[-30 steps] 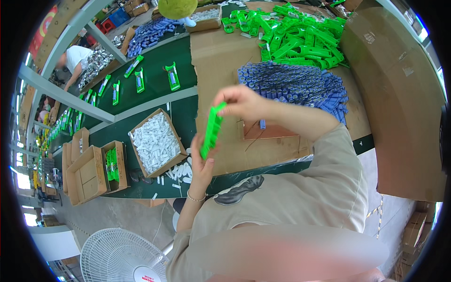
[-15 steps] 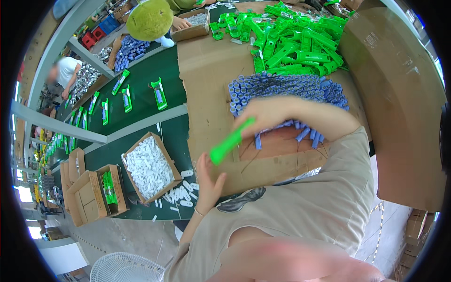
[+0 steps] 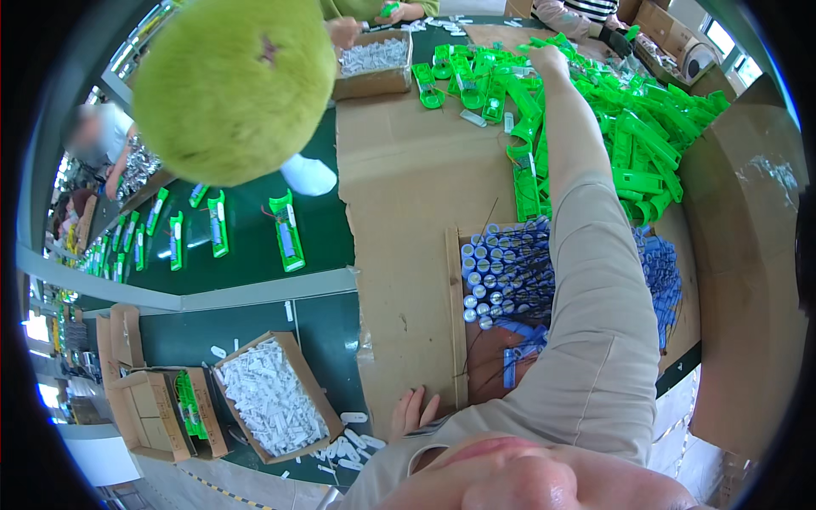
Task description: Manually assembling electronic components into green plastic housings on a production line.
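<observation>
My right arm stretches far forward, and my right hand (image 3: pixel 548 64) is at the heap of green plastic housings (image 3: pixel 633 144). Its fingertips touch or dip in among the housings, so I cannot tell if they grip one. Near my body, my left hand (image 3: pixel 414 414) rests on the cardboard sheet (image 3: pixel 399 297), fingers apart and holding nothing. Between the two hands lie rows of blue cylindrical battery cells (image 3: pixel 501 272) with thin dark wires, partly covered by my right sleeve. One green housing (image 3: pixel 525 183) sits at the heap's near left edge.
A carton of small white plastic parts (image 3: pixel 276 395) stands left, loose ones beside it. A box holding green pieces (image 3: pixel 191 404) is farther left. Assembled green units (image 3: pixel 289 234) lie on the dark green surface behind a grey rail (image 3: pixel 272 289). A fuzzy green round thing (image 3: pixel 234 89) blocks the upper left.
My right hand has swung from near my left hand out to the green heap. The green housing held between them is gone from there. My left hand has lowered onto the cardboard. The view has shifted.
</observation>
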The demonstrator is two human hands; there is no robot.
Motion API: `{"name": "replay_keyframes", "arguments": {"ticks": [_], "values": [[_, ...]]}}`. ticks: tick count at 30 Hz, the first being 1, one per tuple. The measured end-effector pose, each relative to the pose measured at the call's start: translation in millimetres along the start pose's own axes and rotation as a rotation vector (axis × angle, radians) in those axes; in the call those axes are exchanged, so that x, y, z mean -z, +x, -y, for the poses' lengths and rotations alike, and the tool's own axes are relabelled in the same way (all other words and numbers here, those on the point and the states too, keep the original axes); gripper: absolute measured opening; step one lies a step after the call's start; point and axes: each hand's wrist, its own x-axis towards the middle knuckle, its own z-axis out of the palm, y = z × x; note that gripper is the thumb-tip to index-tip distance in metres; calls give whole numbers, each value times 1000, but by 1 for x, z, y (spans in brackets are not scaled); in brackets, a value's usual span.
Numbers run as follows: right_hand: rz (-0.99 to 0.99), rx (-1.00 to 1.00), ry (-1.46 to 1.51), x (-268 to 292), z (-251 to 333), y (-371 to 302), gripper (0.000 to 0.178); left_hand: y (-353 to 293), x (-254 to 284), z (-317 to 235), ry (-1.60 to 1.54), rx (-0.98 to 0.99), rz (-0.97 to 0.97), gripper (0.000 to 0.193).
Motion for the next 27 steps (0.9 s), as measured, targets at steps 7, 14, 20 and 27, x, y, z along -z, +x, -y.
{"name": "replay_keyframes", "arguments": {"ticks": [7, 14, 20, 27], "values": [[281, 251, -143, -38, 75, -80, 41, -4, 1, -6, 94, 24, -52, 40], [529, 891, -278, 19, 22, -128, 23, 19, 32, -22, -175, 161, 64, 54], [753, 780, -107, 94, 19, -233, 41, 23, 37, -21, -189, 127, 88, 62], [719, 153, 325, 177, -23, -185, 45, 19, 33, -21, -182, 112, 59, 68]]}}
